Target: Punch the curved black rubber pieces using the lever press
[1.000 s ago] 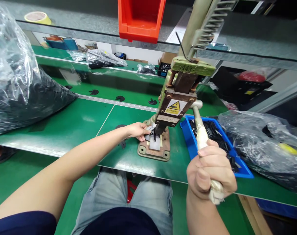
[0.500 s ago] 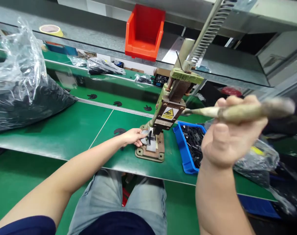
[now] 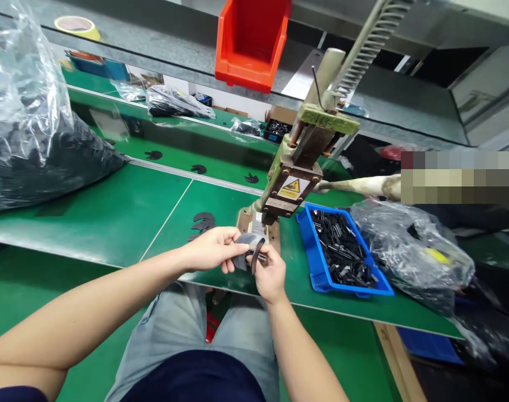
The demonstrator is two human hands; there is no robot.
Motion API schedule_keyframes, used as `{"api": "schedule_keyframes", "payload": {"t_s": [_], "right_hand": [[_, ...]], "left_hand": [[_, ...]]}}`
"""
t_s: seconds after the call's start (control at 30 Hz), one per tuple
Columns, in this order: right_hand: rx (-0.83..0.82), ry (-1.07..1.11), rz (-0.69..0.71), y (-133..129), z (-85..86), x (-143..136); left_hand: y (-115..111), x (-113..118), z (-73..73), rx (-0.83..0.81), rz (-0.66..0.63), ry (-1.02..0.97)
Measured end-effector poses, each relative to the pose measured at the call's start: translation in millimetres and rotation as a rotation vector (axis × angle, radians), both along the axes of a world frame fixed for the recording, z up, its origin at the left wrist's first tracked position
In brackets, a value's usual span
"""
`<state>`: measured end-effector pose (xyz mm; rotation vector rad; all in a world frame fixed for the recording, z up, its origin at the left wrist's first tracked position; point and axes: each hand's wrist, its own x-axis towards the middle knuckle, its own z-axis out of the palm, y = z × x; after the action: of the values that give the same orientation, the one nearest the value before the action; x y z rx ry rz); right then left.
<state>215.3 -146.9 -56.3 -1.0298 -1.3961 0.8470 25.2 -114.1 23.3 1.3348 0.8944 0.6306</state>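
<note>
In front of the hand press [image 3: 294,178], my left hand [image 3: 214,248] pinches a flat dark grey curved piece [image 3: 241,259]. My right hand [image 3: 272,273] is closed on a thin black curved strip [image 3: 257,255] at that piece's right side; whether the two are joined I cannot tell. Both hands are held just before the press base [image 3: 274,231], partly hiding it. Several black curved pieces [image 3: 204,219] lie on the green bench, left of the base. The press lever [image 3: 363,185] sticks out to the right, its end blurred out.
A blue bin [image 3: 315,279] of small black parts stands right of the press, with a clear plastic bag [image 3: 422,262] beyond it. A big bag of dark parts [image 3: 40,151] sits at left. An orange-red bin [image 3: 248,72] hangs over the shelf edge. Black pieces [image 3: 198,168] lie farther back.
My right hand has left the lever and come down to the piece. The grey piece has come off the press base toward me, in my left hand.
</note>
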Motion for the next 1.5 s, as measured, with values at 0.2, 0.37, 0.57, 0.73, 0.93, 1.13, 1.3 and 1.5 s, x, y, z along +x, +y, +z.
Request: {"api": "schedule_keyframes", "payload": {"t_s": [0.2, 0.37, 0.57, 0.73, 0.93, 1.13, 1.3, 1.5], "right_hand": [[-0.016, 0.038, -0.042, -7, -4.2, -5], [-0.001, -0.011, -0.045, -14, -12.3, -3], [0.056, -0.196, -0.011, -9, -3.7, 9], [0.178, -0.362, 0.035, -7, 9.3, 21], [0.266, -0.466, 0.066, -7, 8.6, 23], [0.272, -0.499, 0.084, -16, 18.1, 31], [0.194, -0.498, 0.146, -30, 40.2, 43], [0.075, -0.495, 0.057, -33, 52.6, 67]], "left_hand": [[-1, 5, -4.4, -0.047, -0.050, 0.047], [0, 8, -2.4, -0.202, -0.115, 0.016], [8, 4, -2.0, -0.104, -0.094, 0.130], [3, -2, 1.5, 0.263, 0.086, 0.276], [-6, 2, -4.0, 0.765, 0.072, 0.405], [-7, 7, -23.7, 0.482, 0.135, 0.240], [-15, 20, -31.3, -0.017, -0.078, -0.072], [-17, 35, -50.0, -0.025, -0.084, -0.097]]}}
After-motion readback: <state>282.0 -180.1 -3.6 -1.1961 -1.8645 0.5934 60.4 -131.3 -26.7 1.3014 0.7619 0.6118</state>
